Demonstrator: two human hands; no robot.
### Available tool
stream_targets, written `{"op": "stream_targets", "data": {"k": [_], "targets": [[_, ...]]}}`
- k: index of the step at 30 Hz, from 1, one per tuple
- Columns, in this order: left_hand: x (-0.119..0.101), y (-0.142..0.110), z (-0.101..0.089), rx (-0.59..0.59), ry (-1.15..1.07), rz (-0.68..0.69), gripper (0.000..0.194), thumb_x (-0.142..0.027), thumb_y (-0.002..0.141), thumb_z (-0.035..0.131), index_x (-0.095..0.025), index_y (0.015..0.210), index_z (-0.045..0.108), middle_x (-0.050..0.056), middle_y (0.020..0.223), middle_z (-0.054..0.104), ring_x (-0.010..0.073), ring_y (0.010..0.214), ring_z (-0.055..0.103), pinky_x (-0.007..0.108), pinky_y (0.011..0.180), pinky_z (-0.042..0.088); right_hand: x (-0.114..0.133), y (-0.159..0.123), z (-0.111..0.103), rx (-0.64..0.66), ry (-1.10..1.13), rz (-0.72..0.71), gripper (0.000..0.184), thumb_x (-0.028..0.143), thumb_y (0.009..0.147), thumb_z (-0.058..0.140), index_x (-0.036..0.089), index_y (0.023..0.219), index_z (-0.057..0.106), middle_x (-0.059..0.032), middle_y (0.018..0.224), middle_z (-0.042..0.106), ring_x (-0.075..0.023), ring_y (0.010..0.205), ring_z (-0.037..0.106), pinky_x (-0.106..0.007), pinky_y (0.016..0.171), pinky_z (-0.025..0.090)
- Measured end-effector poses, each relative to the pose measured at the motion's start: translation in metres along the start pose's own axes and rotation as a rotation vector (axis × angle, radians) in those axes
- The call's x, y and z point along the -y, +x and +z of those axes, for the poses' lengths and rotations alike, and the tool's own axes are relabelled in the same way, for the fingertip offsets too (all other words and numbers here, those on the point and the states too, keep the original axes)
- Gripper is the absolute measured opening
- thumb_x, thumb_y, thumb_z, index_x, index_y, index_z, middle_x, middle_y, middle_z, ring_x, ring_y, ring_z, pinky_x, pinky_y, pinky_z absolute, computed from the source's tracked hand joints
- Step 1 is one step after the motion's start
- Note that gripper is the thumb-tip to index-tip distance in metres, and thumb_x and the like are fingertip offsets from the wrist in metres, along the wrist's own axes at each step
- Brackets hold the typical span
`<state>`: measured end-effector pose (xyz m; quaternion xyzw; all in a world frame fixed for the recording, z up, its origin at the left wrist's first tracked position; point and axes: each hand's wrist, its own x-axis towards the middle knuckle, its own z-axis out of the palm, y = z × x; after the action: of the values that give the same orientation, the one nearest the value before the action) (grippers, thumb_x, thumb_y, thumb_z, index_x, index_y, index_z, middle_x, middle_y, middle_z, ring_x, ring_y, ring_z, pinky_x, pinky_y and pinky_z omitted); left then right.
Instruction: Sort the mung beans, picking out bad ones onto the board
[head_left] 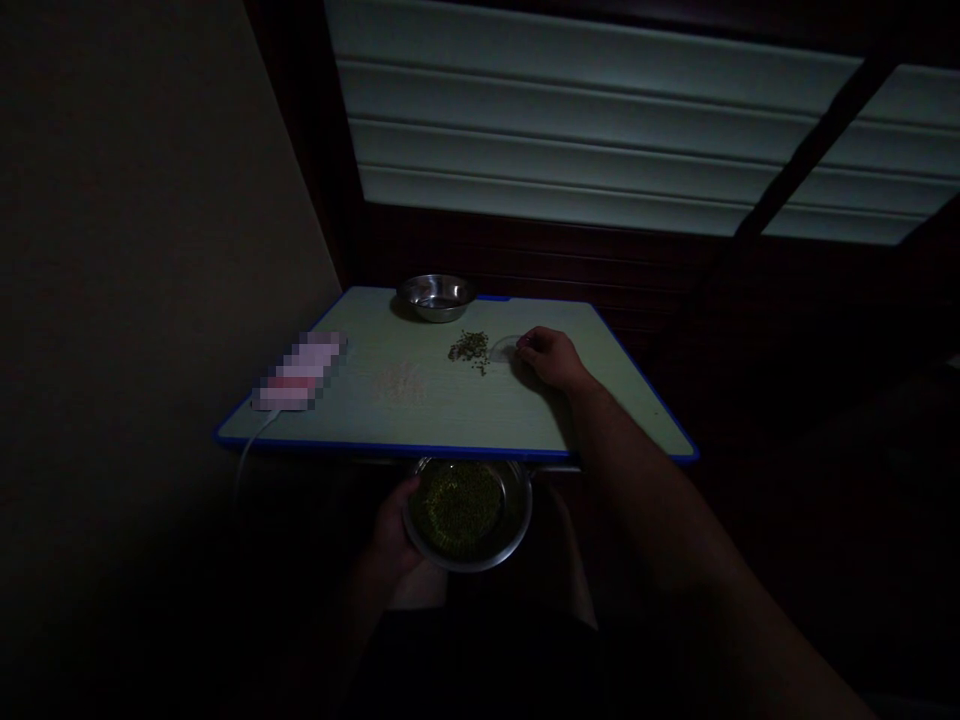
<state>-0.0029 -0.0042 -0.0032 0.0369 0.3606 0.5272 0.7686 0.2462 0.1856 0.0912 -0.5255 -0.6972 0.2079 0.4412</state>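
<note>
One bare left hand is down low, just below the near edge of the pale green, blue-rimmed tabletop, fingers curled around the side of a round shiny steel bowl with small green beans in it. The right arm is stretched way forward over the top, palm down, and the right hand has its fingers pinched nearly closed on a thin, clear, curved-edge piece, plastic I think. Just left of that hand there's a loose dark greenish bean pile; pale little grains lie nearer the left hand.
</note>
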Motion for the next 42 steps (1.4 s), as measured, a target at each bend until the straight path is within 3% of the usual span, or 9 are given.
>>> {"op": "stream_targets", "data": {"k": [12,28,35,42], "targets": [[-0.001,0.003,-0.004,0.026,0.007,-0.02,0.023,-0.024,0.077,0.058,-0.015,0.092,0.073,0.01,0.084,0.077,0.0291,0.093,0.069,0.046,0.096,0.046,0.01,-0.002,0.0,0.035,0.114,0.06,0.008,0.025,0.067,0.058,0.018,0.071,0.059,-0.0003,0.069,0.064,-0.0124,0.064,0.054,-0.025,0.065,0.043],[-0.001,0.0,0.001,0.018,0.003,-0.005,0.02,-0.024,0.079,0.057,-0.015,0.086,0.074,0.009,0.083,0.077,0.0257,0.086,0.071,0.041,0.091,0.05,0.017,-0.005,-0.001,0.019,0.118,0.104,0.008,0.025,0.066,0.06,0.017,0.067,0.058,0.0004,0.064,0.063,-0.0114,0.06,0.053,-0.024,0.061,0.041],[-0.001,0.001,0.0,-0.001,-0.007,-0.013,0.019,-0.022,0.078,0.057,-0.015,0.084,0.073,0.009,0.08,0.077,0.0261,0.086,0.071,0.042,0.091,0.049,0.019,-0.007,0.0,0.049,0.208,0.094,0.018,0.035,0.069,0.06,0.018,0.067,0.057,-0.0006,0.062,0.064,-0.011,0.056,0.051,-0.023,0.055,0.04],[0.0,0.001,0.001,0.012,0.004,0.014,0.019,-0.024,0.079,0.057,-0.016,0.084,0.073,0.008,0.082,0.077,0.0256,0.085,0.071,0.041,0.091,0.05,0.018,-0.007,-0.001,0.041,0.11,0.149,0.008,0.026,0.064,0.059,0.018,0.063,0.057,0.0012,0.058,0.06,-0.0113,0.054,0.051,-0.023,0.054,0.039]]}}
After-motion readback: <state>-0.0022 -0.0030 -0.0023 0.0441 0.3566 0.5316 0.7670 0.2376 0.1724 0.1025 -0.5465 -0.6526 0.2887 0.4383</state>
